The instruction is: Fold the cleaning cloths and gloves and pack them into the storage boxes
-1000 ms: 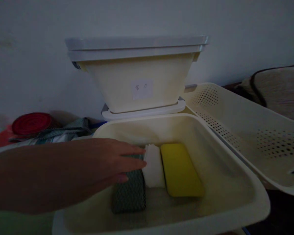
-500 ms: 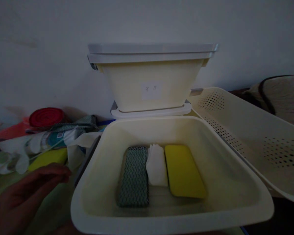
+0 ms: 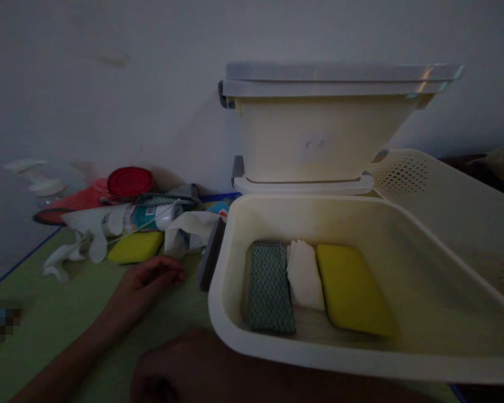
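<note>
While the left hand rests with loose, empty fingers on the green floor mat just short of a yellow sponge by the wall, the right hand, dim and blurred, hides its grip below a cream bin.

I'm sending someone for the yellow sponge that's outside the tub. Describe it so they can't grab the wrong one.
Start at the cream tub; left of it a clutter pile lies on the green mat. The sponge lies at the pile's front edge, just beyond the left hand, below a bottle. Its yellow twin lies inside the tub.
</note>
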Demonstrator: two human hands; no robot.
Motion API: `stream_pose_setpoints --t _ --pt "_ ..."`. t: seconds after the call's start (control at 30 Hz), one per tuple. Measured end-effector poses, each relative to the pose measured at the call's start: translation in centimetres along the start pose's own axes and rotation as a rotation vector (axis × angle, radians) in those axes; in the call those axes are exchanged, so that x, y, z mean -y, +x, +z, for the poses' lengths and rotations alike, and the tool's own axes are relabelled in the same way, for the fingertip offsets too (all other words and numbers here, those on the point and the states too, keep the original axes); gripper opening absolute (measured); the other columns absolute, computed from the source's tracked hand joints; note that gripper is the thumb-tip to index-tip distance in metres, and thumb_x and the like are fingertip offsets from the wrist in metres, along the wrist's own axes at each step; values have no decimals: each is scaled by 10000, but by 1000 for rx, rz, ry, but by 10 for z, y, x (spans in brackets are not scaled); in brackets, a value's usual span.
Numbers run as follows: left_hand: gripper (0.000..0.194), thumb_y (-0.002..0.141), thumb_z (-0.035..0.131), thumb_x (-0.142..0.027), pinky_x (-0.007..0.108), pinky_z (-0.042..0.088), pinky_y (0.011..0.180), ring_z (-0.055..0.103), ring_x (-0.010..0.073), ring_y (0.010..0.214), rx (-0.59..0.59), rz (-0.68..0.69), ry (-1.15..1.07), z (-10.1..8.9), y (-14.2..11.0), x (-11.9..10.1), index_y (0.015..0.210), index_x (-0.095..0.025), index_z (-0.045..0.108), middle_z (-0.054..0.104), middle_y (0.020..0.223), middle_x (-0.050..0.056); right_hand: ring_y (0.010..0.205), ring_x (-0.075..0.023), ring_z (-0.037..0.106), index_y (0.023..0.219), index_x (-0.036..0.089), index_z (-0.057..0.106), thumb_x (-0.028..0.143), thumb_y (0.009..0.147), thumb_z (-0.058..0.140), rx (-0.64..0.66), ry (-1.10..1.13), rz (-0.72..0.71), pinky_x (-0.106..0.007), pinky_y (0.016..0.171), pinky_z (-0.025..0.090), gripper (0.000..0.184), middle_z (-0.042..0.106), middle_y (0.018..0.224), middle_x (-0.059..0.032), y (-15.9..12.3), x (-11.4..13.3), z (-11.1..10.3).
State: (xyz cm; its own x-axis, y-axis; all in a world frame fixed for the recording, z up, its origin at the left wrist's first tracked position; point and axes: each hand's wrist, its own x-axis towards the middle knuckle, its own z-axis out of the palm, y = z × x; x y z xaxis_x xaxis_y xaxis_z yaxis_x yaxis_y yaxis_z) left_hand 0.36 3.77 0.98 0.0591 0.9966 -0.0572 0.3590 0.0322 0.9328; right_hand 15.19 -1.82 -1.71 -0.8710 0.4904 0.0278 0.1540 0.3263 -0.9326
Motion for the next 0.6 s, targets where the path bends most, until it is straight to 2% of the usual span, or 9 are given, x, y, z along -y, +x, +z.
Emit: stream_pose_setpoints --t 0.1,0.33,0.5,0.6 --pt "103 700 592 -263 221 438 626 574 118 622 40 46 -47 0 3 0 721 -166 621 640 633 -28 608 -74 507 850 155 594 161 774 531 -21 -50 34 -169 555 379 100 600 745 33 0 0 3" --pt "97 655 588 -251 233 431 586 551 121 587 87 90 -219 2 10 6 700 -165 596 598 597 -19 563 -70 469 754 158 604 95 698 490 -101 -111 53 -155 537 355 141 571 669 29 -4 17 -5" --pt "71 657 566 -225 238 418 579 539 119 575 114 124 -287 4 13 11 693 -167 585 589 592 -18 512 -58 410 678 150 590 56 680 480 -190 -122 71 -153 508 321 144 506 592 42 -2 23 -3" --pt "59 660 552 -216 244 416 587 539 123 582 123 150 -314 6 16 13 686 -170 578 589 597 -15 500 -57 395 687 153 586 58 690 471 -189 -130 112 -153 482 303 149 462 571 53 -1 25 -3"
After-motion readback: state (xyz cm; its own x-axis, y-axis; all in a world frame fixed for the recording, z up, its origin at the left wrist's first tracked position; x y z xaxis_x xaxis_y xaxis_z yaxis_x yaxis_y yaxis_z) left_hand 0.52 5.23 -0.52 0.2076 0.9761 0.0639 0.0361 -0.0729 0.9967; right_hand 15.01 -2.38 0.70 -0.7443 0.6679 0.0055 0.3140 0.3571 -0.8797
